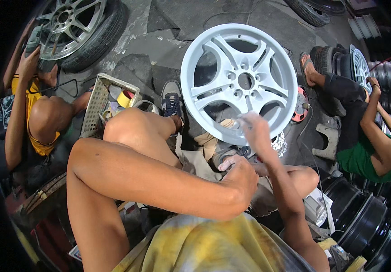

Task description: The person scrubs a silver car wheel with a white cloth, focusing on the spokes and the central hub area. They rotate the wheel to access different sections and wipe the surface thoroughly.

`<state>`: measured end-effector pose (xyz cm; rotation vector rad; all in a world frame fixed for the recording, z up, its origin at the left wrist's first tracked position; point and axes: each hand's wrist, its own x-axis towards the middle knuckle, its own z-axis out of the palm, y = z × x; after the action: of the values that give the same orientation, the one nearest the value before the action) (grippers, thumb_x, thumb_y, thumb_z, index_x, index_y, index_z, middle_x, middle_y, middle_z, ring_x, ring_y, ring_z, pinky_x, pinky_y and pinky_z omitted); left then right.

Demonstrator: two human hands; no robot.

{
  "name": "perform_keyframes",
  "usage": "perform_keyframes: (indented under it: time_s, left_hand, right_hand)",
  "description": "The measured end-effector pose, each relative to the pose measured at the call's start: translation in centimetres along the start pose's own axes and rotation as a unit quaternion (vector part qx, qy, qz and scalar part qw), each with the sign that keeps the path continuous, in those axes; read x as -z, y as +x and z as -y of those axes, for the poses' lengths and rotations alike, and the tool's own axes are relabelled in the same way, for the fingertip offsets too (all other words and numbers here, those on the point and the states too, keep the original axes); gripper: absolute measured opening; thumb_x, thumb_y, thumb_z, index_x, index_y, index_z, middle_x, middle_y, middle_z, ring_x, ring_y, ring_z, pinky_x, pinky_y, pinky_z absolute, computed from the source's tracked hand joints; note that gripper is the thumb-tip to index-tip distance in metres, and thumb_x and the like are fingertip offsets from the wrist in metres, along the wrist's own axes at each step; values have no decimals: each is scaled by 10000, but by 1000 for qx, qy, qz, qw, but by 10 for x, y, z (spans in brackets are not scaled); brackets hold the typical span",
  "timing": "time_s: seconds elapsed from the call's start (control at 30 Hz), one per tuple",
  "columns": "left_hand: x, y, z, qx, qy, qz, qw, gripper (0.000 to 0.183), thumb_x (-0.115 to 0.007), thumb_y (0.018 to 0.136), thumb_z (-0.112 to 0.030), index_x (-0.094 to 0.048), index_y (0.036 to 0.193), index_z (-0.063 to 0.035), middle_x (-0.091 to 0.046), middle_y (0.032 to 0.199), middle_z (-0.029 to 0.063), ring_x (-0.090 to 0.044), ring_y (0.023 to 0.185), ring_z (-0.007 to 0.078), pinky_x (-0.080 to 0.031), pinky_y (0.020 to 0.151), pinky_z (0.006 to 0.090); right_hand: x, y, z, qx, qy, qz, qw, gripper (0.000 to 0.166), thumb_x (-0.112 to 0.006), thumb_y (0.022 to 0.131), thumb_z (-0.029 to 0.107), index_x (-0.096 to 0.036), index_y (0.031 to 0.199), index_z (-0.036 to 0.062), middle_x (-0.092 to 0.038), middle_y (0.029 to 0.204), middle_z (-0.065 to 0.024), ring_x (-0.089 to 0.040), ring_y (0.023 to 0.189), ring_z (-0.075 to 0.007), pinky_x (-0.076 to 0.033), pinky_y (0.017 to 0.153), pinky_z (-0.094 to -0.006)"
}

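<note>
A pale grey-white alloy wheel rim (215, 56) stands before me between my feet, its spoked face towards me. My right hand (258, 131) is at the rim's lower edge, beside the bottom spoke. Blur hides its fingers and whether it holds anything. Just below the rim, my left hand (241, 170) is bent in at the wrist with its fingers curled. Whitish dust coats those fingertips, and whatever may be inside the curl is hidden. Tan cloth or paper (207, 142) lies under the rim's lower left, near my sneaker (172, 102).
A plastic basket (91, 108) holding a yellow tape roll (125, 99) stands by my left knee. At left, a person's hand holds a tool (33, 39) near an alloy wheel (64, 20). Another person in green (372, 163) handles a wheel (360, 66). Black rims (362, 217) lie lower right.
</note>
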<state>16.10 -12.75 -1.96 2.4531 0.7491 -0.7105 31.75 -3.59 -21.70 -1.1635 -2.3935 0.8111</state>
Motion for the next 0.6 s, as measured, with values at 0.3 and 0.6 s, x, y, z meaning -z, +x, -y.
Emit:
perform_keyframes:
  time_s: [0.3,0.6]
  left_hand:
    - [-4,-1,3,4,25,-4,1000,154,-743,746,-229,-775,836,-108,-672,839,45,-624,847,223,-414,607,365]
    - [-3,-7,5,37,22,-9,999,140,-725,771,-222,-776,824,-103,-672,825,42,-617,844,215,-410,608,351]
  right_hand:
    - [-80,3,9,-50,-14,144,988,321,-615,834,32,-736,1128,77,-670,925,-218,-655,870,-441,-520,806,-506]
    - [-65,16,-7,-28,148,239,959,324,-589,897,34,-689,1205,52,-609,1003,-244,-615,1011,-426,-486,855,-460]
